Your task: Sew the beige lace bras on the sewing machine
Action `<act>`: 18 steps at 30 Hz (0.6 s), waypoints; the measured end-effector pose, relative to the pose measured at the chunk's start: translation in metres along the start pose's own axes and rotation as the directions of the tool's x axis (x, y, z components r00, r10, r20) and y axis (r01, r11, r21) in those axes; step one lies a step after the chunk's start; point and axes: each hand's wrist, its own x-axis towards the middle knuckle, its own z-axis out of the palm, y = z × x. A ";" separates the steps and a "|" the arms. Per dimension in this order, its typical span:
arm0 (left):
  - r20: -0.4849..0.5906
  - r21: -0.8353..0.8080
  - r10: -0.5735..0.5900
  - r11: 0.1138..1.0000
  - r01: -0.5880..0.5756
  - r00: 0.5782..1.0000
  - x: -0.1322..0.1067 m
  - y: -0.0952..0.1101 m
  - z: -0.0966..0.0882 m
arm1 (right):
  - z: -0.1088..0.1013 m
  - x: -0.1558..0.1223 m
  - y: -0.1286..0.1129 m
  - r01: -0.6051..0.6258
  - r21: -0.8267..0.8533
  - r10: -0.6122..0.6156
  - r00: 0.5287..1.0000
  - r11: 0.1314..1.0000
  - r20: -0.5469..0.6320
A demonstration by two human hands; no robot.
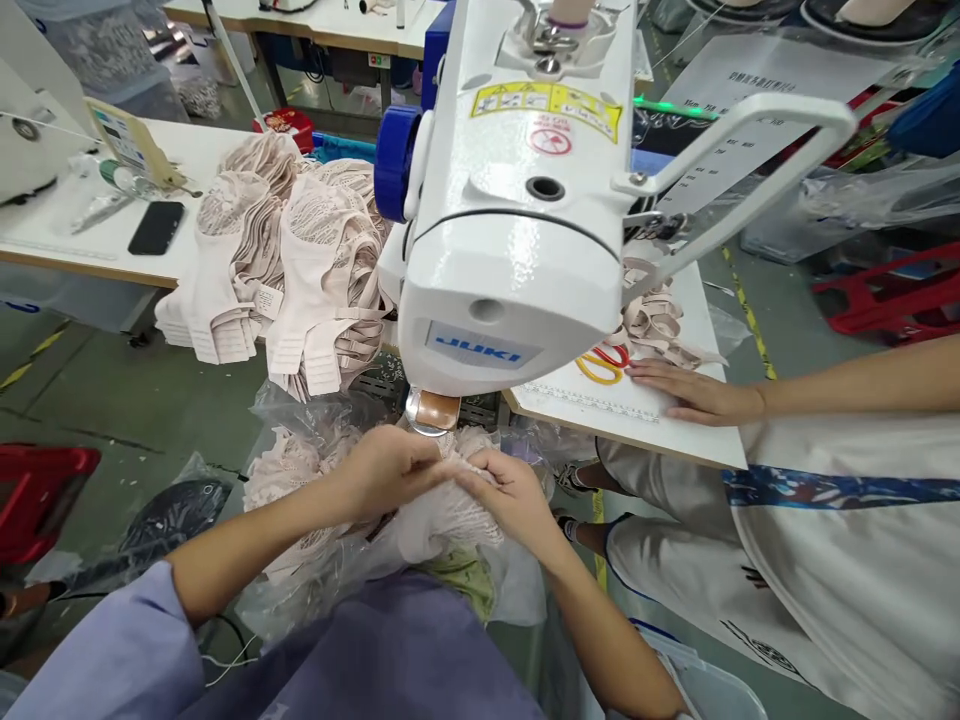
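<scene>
My left hand (pixel 390 468) and my right hand (pixel 508 495) meet just below the head of a white sewing machine (pixel 517 200). Both pinch the same piece of pale pink lace fabric (pixel 450 515), fingers closed on it. The fabric hangs down into my lap, over a clear plastic bag (pixel 300 420) holding more pale lace pieces. A metal part (pixel 433 412) of the machine sits directly above my fingers.
A stack of pale pink lace garments (pixel 292 260) lies left of the machine. Another person sits at the right, one hand (pixel 694 392) flat on the white table (pixel 675 425) by red and yellow scissor handles (pixel 604 365). A black phone (pixel 156 227) lies on the left table.
</scene>
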 end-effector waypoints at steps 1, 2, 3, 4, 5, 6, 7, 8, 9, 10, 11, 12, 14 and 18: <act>-0.047 -0.030 -0.061 0.998 0.059 0.997 0.003 -0.003 -0.005 | 0.001 0.006 -0.001 -0.017 0.015 0.018 0.998 1.000 -0.068; -0.083 -0.070 -0.116 0.991 0.110 0.990 0.007 -0.005 -0.011 | 0.001 0.012 -0.002 -0.028 0.038 0.032 0.993 0.999 -0.114; -0.112 -0.108 -0.162 0.983 0.150 0.980 0.011 -0.007 -0.015 | 0.001 0.018 -0.004 -0.039 0.060 0.048 0.989 0.997 -0.142; -0.144 -0.135 -0.199 0.974 0.179 0.969 0.014 -0.009 -0.020 | 0.001 0.024 -0.005 -0.054 0.079 0.066 0.986 0.995 -0.156; -0.184 -0.145 -0.225 0.969 0.200 0.957 0.017 -0.010 -0.023 | 0.000 0.031 -0.006 -0.069 0.090 0.083 0.983 0.994 -0.165; -0.230 -0.140 -0.238 0.968 0.210 0.943 0.020 -0.011 -0.025 | -0.001 0.036 -0.006 -0.084 0.097 0.100 0.981 0.992 -0.168; -0.276 -0.128 -0.238 0.969 0.210 0.931 0.022 -0.013 -0.026 | -0.002 0.041 -0.007 -0.098 0.100 0.113 0.980 0.990 -0.166; -0.318 -0.109 -0.226 0.973 0.202 0.921 0.025 -0.015 -0.027 | -0.003 0.046 -0.007 -0.108 0.105 0.124 0.979 0.989 -0.162; -0.350 -0.086 -0.208 0.978 0.190 0.913 0.027 -0.017 -0.027 | -0.004 0.049 -0.007 -0.116 0.109 0.132 0.978 0.987 -0.158; -0.374 -0.065 -0.188 0.982 0.177 0.908 0.029 -0.019 -0.026 | -0.005 0.052 -0.007 -0.120 0.111 0.137 0.978 0.986 -0.156; -0.389 -0.047 -0.170 0.985 0.165 0.905 0.031 -0.021 -0.026 | -0.006 0.054 -0.007 -0.123 0.113 0.140 0.978 0.986 -0.153; -0.404 -0.032 -0.155 0.987 0.155 0.902 0.032 -0.023 -0.025 | -0.007 0.055 -0.007 -0.124 0.115 0.140 0.979 0.986 -0.149; -0.425 -0.012 -0.134 0.990 0.142 0.895 0.035 -0.026 -0.025 | -0.009 0.058 -0.007 -0.108 0.124 0.126 0.981 0.986 -0.146; -0.430 -0.008 -0.114 0.993 0.122 0.896 0.037 -0.029 -0.025 | -0.012 0.059 -0.010 -0.092 0.140 0.112 0.983 0.986 -0.144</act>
